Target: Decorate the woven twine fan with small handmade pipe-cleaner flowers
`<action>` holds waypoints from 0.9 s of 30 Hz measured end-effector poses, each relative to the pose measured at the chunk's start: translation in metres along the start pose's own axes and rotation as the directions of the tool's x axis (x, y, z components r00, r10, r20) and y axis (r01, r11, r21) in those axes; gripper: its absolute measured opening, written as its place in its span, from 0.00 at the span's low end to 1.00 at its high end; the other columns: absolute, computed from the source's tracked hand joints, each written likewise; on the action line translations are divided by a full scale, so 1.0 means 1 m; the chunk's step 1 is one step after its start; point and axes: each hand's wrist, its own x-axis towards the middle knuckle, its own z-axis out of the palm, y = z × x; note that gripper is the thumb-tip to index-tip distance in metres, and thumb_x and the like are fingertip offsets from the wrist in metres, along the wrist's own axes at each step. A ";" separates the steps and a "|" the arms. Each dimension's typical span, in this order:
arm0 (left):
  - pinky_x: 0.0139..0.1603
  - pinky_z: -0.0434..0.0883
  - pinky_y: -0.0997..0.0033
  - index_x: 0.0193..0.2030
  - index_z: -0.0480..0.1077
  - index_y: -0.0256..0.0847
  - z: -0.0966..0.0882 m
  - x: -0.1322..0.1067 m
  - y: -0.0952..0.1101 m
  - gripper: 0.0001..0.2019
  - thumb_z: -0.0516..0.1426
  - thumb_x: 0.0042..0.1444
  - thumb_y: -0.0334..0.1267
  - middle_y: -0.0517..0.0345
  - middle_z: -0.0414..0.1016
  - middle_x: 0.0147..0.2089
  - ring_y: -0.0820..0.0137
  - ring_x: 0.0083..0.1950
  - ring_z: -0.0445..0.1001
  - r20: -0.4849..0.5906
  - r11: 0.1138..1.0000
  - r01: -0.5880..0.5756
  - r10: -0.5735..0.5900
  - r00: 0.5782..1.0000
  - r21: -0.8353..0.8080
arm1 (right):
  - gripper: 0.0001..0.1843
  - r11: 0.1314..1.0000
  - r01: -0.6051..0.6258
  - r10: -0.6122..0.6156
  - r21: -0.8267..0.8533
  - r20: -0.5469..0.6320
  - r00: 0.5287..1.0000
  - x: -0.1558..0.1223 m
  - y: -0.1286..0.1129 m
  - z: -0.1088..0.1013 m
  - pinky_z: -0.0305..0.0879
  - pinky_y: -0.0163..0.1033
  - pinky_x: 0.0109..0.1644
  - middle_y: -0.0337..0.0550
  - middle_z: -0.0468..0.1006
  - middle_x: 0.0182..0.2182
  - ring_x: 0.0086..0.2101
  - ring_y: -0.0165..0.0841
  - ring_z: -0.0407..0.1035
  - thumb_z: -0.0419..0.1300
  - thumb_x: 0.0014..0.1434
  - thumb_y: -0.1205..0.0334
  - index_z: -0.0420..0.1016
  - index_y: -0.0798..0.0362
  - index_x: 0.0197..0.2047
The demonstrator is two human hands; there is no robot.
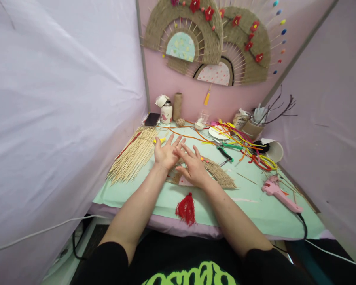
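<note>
My left hand (167,153) is palm up with its fingers spread, holding nothing. Palm down, my right hand (192,166) lies partly across the left one's fingers, its own fingers apart. Both hover over a small twine-woven fan (224,176) on the table, and they hide much of it. A red tassel (186,209) lies just below the fan, near the front edge. To the left of my hands is a large pile of thin wooden sticks (133,156). Pliers with green and black handles (224,152) rest beyond my right hand.
A pink glue gun (280,194) with a black cord lies on the right. Coloured pipe cleaners (249,144) spread across the back right. A phone (152,119), a white jar (166,112) and a twine roll (177,107) stand at the back. Large woven fans (210,41) hang on the wall.
</note>
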 end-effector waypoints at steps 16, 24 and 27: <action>0.55 0.70 0.44 0.53 0.67 0.41 -0.006 0.006 -0.004 0.33 0.43 0.57 0.67 0.39 0.70 0.59 0.51 0.61 0.69 0.037 0.997 0.079 -0.079 0.996 0.000 | 0.42 0.998 -0.054 0.054 0.022 0.030 0.998 0.001 -0.001 0.001 0.43 0.59 0.69 0.52 0.57 0.67 0.69 0.44 0.41 0.47 0.64 0.38 0.46 0.55 0.72; 0.53 0.72 0.47 0.53 0.66 0.44 -0.007 0.005 0.002 0.32 0.42 0.58 0.66 0.41 0.69 0.59 0.53 0.61 0.69 -0.005 0.999 0.010 -0.010 1.000 -0.032 | 0.39 0.999 -0.033 0.032 0.030 0.032 0.999 0.001 0.000 -0.001 0.43 0.60 0.69 0.52 0.60 0.66 0.68 0.42 0.43 0.47 0.65 0.41 0.46 0.52 0.72; 0.54 0.71 0.45 0.52 0.67 0.41 -0.007 0.006 -0.003 0.32 0.43 0.57 0.66 0.39 0.70 0.58 0.51 0.60 0.70 0.014 0.998 0.061 -0.061 0.998 -0.001 | 0.41 0.998 -0.040 0.039 0.046 0.028 0.999 0.001 -0.001 -0.001 0.43 0.59 0.69 0.53 0.58 0.67 0.69 0.43 0.40 0.47 0.64 0.39 0.47 0.54 0.71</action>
